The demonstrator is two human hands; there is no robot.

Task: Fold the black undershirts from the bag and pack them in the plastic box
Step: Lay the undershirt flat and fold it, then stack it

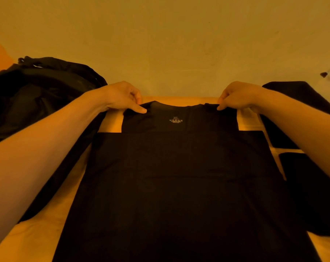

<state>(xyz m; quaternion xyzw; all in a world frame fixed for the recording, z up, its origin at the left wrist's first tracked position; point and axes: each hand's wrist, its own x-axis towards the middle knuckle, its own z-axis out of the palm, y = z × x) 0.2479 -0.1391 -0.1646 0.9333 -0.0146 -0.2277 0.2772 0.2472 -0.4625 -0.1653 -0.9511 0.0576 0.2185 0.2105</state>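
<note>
The folding step is in hand: 1 black undershirt (179, 176) lies spread flat on the worktop (111, 121), neckline away from the person. The left hand (120, 96) and right hand (238, 95) each keep a pinching grip on 1 shoulder. Next, both shoulders probably need carrying evenly towards the hem; no plastic box shows.

Undershirt (179, 186) spread flat along table (37, 239) middle, collar laid toward far edge. Bag (43, 95) placed at far left corner. Far cloth piece (302, 95) and near cloth piece (311, 190) set along right edge. Shoulders pinched by left hand (122, 97) and right hand (238, 96).
</note>
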